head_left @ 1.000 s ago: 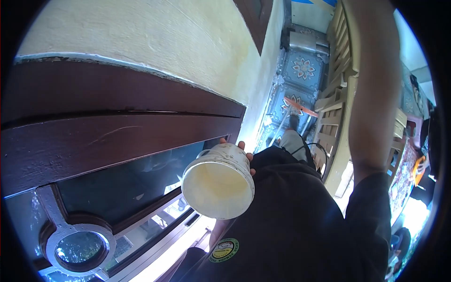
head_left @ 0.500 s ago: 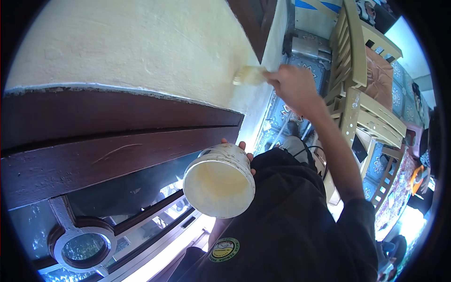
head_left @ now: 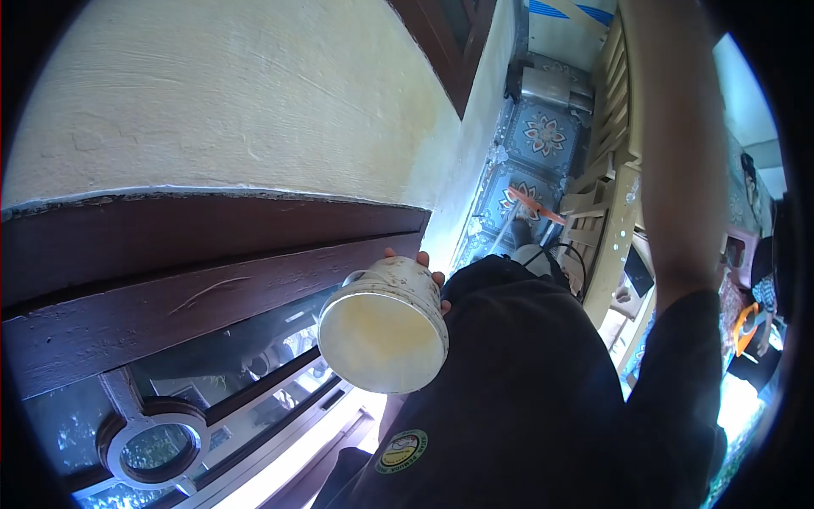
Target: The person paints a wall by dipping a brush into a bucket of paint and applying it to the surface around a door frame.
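My left hand is wrapped round a white paint bucket, fingertips showing at its far side and the palm hidden behind it. The bucket is tilted toward me, and its inside is coated with cream paint. Just beyond it lie a dark brown wooden frame and a cream wall with a darker, yellowish patch near its right edge. My right forearm reaches up past the top of the view, so that hand and whatever it holds are out of sight.
Glass panes in a frame with a round window are at lower left. Right of the wall is a blue patterned tile floor, with an orange-red bar above it. A slatted wooden bench stands behind my right arm.
My right hand, which held a paintbrush against the wall near the corner, has risen up and right out of view. The bucket has shifted slightly left in the view.
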`<action>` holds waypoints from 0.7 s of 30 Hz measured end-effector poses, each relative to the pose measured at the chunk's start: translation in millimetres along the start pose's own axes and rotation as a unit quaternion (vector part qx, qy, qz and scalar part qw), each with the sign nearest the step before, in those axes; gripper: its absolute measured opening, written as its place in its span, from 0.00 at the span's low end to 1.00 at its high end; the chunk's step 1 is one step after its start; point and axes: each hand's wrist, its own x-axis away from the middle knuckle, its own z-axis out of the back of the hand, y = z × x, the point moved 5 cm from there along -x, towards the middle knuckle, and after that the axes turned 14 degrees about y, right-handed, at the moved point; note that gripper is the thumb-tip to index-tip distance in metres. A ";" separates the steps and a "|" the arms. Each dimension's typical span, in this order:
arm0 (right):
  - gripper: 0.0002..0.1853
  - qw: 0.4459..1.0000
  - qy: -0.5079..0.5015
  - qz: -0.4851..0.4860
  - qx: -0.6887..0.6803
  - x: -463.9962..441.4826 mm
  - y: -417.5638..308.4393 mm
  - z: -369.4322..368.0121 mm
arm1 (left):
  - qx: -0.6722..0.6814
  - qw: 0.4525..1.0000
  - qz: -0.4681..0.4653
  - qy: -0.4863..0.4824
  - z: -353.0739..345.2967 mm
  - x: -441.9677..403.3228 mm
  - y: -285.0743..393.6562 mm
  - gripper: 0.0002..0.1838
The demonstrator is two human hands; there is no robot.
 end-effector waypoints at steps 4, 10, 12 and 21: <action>0.21 0.990 0.123 0.041 -0.056 147.7 81.4 -109.6 | -0.035 0.998 -0.002 0.042 -14.5 1.5 -8.6 0.33; 0.28 0.991 -0.040 -0.130 0.016 343.0 138.6 -148.6 | -0.100 0.994 0.011 0.029 -6.6 1.5 -4.6 0.33; 0.25 0.988 -0.082 -0.129 0.028 347.3 148.8 -127.4 | -0.104 0.994 -0.001 0.027 -11.2 -1.6 -10.1 0.33; 0.09 0.938 -0.313 0.090 0.120 93.4 72.8 -94.3 | -0.010 0.999 0.047 0.008 -13.6 -7.5 -16.5 0.32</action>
